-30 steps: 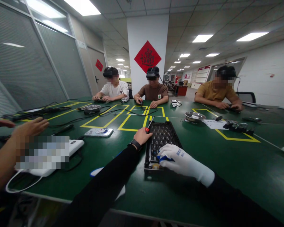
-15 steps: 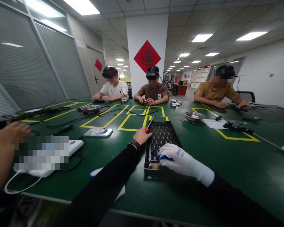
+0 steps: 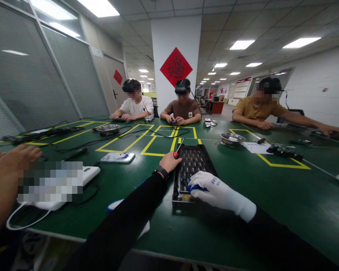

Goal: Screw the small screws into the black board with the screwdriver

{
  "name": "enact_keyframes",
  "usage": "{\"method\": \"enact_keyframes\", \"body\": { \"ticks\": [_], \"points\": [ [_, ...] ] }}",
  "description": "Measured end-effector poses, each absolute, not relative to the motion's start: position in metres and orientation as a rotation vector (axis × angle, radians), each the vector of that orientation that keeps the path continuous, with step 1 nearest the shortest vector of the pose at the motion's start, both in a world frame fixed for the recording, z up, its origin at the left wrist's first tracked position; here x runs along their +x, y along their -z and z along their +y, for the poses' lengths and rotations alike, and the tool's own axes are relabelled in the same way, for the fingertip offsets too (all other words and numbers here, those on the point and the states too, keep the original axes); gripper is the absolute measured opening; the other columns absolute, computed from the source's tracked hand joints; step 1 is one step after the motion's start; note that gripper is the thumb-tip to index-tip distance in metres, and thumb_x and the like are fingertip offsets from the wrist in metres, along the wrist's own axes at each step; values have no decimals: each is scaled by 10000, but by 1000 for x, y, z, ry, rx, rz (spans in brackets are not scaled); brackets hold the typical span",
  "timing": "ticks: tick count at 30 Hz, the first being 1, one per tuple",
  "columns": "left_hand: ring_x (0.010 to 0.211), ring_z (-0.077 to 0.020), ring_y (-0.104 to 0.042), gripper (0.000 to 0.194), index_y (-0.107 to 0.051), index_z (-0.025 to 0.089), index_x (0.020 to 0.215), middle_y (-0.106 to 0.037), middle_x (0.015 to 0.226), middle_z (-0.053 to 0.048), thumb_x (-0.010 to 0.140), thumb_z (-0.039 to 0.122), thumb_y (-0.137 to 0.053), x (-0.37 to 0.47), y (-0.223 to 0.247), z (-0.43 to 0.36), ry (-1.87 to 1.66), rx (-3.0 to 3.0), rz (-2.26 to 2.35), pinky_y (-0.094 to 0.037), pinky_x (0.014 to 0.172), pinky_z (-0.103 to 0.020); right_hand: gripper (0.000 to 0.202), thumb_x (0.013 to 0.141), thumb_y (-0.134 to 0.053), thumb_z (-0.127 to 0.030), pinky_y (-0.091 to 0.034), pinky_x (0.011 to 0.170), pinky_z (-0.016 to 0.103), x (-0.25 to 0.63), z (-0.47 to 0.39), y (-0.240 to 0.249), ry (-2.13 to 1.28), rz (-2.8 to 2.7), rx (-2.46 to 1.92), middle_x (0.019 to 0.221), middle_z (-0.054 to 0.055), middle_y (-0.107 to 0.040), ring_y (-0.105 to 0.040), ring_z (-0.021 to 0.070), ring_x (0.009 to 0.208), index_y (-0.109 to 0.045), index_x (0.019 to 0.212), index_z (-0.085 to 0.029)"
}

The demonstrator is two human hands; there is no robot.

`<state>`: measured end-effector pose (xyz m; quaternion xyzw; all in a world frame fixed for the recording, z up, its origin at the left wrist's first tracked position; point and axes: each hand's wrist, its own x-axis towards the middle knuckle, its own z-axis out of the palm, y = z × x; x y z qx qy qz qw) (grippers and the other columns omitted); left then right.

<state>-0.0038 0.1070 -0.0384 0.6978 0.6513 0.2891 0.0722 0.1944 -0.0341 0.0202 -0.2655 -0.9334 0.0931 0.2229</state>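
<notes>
In front of me on the green table lies a long black case (image 3: 173, 197), its inside filled with rows of small shiny pieces. A yellowish part (image 3: 185, 197) shows at its near end. My left hand (image 3: 170, 162), bare with a dark watch on the wrist, is closed on a screwdriver (image 3: 175, 154) at the case's left side; its red handle end shows and the thin shaft points away. My right hand (image 3: 207, 187) wears a white glove with blue finger coating. Its fingers curl over the near right part of the case, and anything between them is hidden.
A phone (image 3: 118, 157) and a white power bank-like box (image 3: 90, 172) lie to the left. Metal bowls (image 3: 233, 139), cables, a paper sheet and black parts (image 3: 285, 151) are farther off. Co-workers sit opposite; another person's arm (image 3: 8, 169) reaches in at left.
My hands and the case stay in place. The co-worker at right has stretched an arm out to the right. The other person's hand at left has shifted slightly.
</notes>
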Motion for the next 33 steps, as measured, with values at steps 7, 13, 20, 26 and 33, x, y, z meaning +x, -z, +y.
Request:
{"method": "enact_keyframes", "body": {
  "ticks": [7,13,20,26,33],
  "points": [
    [711,-175,-559,374,-533,183,816,-611,819,-58,679,531,-532,-4,38,106,-892,2099,1933,-354,576,-243,223,825,-462,-317,-390,840,318,195,-34,-21,-286,-2600,-724,890,61,-602,-522,159,900,-611,906,-173],
    [725,-174,-561,365,-539,178,817,-615,822,-64,680,516,-545,-3,35,104,-872,2067,1949,-364,601,-243,227,834,-447,-311,-390,839,321,195,-35,-22,-306,-2585,-731,882,59,-603,-524,157,888,-613,903,-173],
    [729,-178,-561,364,-534,180,804,-611,813,-62,676,522,-542,-3,37,106,-860,2072,1963,-366,603,-245,235,836,-441,-319,-386,842,317,195,-34,-20,-281,-2603,-745,891,64,-596,-516,159,897,-610,907,-172],
    [717,-175,-560,371,-531,179,811,-610,820,-63,680,527,-534,-3,38,106,-871,2083,1952,-365,591,-242,247,842,-430,-322,-389,833,309,195,-34,-21,-308,-2618,-732,889,62,-597,-516,152,886,-613,911,-170],
    [723,-172,-558,374,-533,178,809,-611,821,-65,681,529,-534,-3,36,105,-863,2081,1940,-365,605,-242,274,847,-416,-353,-384,830,309,195,-33,-21,-311,-2611,-684,855,54,-601,-519,148,865,-615,857,-165]
  ]
}}
